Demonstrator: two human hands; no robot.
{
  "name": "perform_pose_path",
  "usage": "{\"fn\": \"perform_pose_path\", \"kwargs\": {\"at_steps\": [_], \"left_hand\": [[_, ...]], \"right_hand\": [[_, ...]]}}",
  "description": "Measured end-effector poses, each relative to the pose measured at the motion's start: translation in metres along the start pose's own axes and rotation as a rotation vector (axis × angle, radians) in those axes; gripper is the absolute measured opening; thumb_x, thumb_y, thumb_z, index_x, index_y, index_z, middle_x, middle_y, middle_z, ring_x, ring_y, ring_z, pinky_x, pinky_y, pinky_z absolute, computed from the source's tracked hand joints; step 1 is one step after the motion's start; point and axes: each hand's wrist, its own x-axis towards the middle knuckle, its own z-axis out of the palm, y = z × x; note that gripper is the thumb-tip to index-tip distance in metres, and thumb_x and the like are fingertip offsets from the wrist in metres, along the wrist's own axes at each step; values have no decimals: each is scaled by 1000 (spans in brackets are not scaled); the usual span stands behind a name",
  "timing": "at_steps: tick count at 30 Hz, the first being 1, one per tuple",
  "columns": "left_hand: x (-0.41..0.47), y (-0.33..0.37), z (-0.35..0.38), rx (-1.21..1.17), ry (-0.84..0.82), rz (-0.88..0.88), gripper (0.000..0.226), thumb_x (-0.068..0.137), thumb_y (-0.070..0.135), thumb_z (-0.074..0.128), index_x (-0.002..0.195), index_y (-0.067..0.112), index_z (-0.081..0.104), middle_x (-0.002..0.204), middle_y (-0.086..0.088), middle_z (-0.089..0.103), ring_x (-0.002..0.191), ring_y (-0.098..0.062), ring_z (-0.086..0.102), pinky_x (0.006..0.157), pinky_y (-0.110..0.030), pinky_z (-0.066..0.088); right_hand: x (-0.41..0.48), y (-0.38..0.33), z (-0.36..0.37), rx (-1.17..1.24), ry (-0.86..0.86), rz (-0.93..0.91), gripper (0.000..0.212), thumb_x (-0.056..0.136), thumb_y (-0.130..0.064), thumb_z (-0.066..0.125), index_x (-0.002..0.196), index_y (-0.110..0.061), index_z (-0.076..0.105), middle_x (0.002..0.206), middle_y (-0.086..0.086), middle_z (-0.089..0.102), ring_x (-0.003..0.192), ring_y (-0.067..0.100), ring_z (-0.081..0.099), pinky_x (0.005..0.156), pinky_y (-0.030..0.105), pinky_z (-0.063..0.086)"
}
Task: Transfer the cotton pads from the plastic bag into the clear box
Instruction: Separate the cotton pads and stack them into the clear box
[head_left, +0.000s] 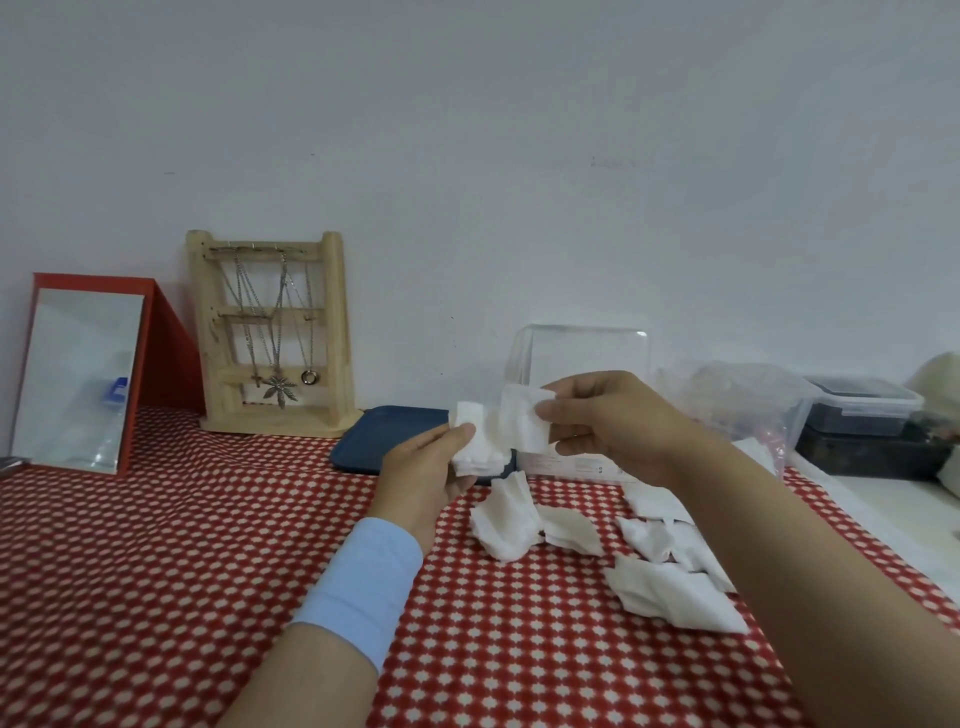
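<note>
1. A person's left hand (431, 467), with a pale blue sleeve (363, 587) at the wrist, is holding a small stack of cotton pads (475, 449) above the worktop (156, 571). Its fingers (460, 432) are clamped on the stack.
2. The right hand (613, 426) is pinching a single cotton pad (524, 423) between thumb and fingertips, just beside the stack at its 3 o'clock.
3. The clear box (582, 353) is standing at 12 o'clock behind both hands, near the wall.
4. The crumpled plastic bag (737, 400) is lying at 3 o'clock of the box.
5. Loose cotton pads (670, 587) are lying scattered on the red-and-white cloth, at 5 o'clock of the hands.
6. A blue tray (384, 436) is sitting at 9 o'clock of the hands. Farther that way, a wooden jewellery stand (270, 332) and a red-framed mirror (78, 379) are standing.
</note>
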Motion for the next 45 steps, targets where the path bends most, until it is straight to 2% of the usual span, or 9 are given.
{"fn": "perform_pose_path", "kwargs": {"at_steps": [4,9,19,23,25,31,35,39,45], "left_hand": [[-2,0,4,11,-107,-45,18,93,20,71,108,12,75,105,-7,79,102,-22,74,81,-32,60],[-7,-1,9,8,-209,-66,22,97,17,65,112,3,74,98,-10,79,92,-21,76,77,-31,62],[-12,-1,16,-109,-261,-125,30,99,19,61,124,5,70,115,-13,76,106,-22,74,82,-30,62],[-13,1,18,-163,-266,-164,36,99,31,59,124,6,67,113,-14,76,104,-23,74,84,-33,61],[-13,4,18,-179,-293,-172,44,96,40,60,123,6,67,115,-15,75,108,-26,73,90,-37,58],[-11,3,14,150,-291,-19,33,94,5,65,127,5,68,114,-10,76,106,-24,73,93,-36,59],[-15,6,16,303,-284,51,29,94,6,67,121,17,72,108,-1,78,102,-19,75,91,-35,60],[-10,9,20,435,-253,119,46,88,10,76,130,21,61,106,3,78,96,-14,75,81,-30,62],[28,26,42,620,-191,240,51,89,27,77,133,29,52,123,7,64,108,-14,67,94,-37,59]], "right_hand": [[-5,-9,9,1,-80,-30,9,93,-7,68,88,-8,75,83,9,76,69,16,69,59,26,53],[-8,-10,15,-268,40,-51,14,90,-9,74,76,-11,74,65,0,72,59,13,68,52,24,48],[-4,-8,16,-373,172,5,14,85,-15,78,72,-14,72,60,-4,70,56,12,64,50,20,42],[0,-3,18,-435,224,-17,8,84,-19,77,87,-14,72,82,1,71,69,14,63,57,21,45],[1,-2,18,-383,208,3,22,85,-19,76,105,-18,68,97,0,70,78,16,65,57,23,50],[-1,0,13,-315,55,23,30,88,-12,72,117,-19,70,97,4,72,82,15,71,69,25,56],[-6,-1,10,-367,-79,48,15,87,-28,72,101,-25,78,95,-3,77,86,12,70,77,28,54],[-4,1,2,-393,-30,40,14,85,-32,78,82,-18,79,81,2,76,74,12,67,71,27,54],[10,-5,-41,-312,121,127,18,99,-22,62,100,-4,65,97,12,75,78,22,77,59,31,55]]}}
